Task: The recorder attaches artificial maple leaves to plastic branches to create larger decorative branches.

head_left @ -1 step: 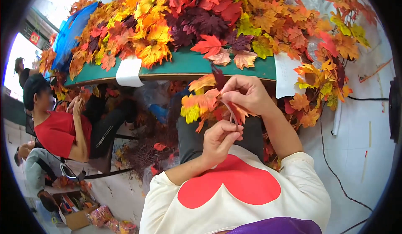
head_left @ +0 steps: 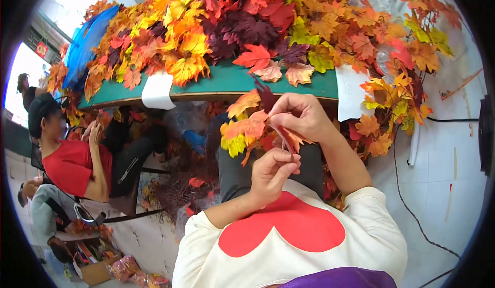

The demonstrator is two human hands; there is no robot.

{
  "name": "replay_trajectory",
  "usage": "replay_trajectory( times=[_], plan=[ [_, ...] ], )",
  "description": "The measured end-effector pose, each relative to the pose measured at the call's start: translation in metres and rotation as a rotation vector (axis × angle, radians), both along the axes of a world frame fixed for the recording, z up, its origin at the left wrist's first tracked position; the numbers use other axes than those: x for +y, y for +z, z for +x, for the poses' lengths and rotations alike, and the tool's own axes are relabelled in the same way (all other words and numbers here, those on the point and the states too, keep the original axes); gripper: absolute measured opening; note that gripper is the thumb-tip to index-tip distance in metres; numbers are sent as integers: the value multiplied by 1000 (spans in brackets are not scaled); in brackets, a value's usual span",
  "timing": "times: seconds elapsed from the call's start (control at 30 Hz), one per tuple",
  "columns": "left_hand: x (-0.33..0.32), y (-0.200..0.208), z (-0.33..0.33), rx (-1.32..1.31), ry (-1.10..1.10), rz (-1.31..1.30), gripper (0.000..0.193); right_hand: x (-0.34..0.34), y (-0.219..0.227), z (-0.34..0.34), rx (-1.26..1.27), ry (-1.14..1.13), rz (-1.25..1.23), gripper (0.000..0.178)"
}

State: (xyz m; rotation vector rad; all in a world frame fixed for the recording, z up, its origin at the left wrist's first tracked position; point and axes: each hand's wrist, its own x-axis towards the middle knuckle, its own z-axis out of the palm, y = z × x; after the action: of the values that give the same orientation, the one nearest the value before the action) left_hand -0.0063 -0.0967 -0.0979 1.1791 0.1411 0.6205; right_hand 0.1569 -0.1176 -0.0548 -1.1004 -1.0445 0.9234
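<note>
Above my lap I hold a spray of artificial maple leaves [head_left: 251, 126] in orange, yellow and dark purple. My left hand [head_left: 271, 173] is closed in a pinch around the lower ends of its thin stems. Higher up and to the right, my right hand [head_left: 301, 117] pinches the spray where the leaves meet the stems; what exactly lies between those fingertips is too small to make out. Just beyond my hands is the edge of a green table [head_left: 227, 79], heaped with a pile of loose artificial maple leaves [head_left: 252, 30] in red, orange, yellow and purple.
White paper sheets [head_left: 158, 90] hang over the table edge. At left a person in a red shirt [head_left: 77, 165] sits working with leaves. Dark stems [head_left: 188, 190] lie heaped on the floor, near a cardboard box [head_left: 98, 270]. A black cable [head_left: 412, 213] runs along the floor at right.
</note>
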Motion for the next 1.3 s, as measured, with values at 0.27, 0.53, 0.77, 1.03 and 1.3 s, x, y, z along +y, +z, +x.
replay_trajectory(
  times=[0.27, 0.53, 0.77, 1.03, 1.3],
  plan=[
    [8, 4, 33, -63, -2, -714, 15, 7, -29, 13, -560, -139, -90, 7],
    [43, -12, 19, 64, 193, -762, 20, -23, -8, 141, -869, -980, -130, 15],
    [36, -9, 21, 86, 100, -722, 18, -43, -39, 300, -1254, -1522, -520, 16],
    [43, -9, 16, 95, 98, -728, 17, -37, -20, 328, -1097, -1404, -603, 21],
    [35, -41, 37, 79, 16, -811, 14, -85, -47, 411, -1028, -1316, -261, 14]
  ],
)
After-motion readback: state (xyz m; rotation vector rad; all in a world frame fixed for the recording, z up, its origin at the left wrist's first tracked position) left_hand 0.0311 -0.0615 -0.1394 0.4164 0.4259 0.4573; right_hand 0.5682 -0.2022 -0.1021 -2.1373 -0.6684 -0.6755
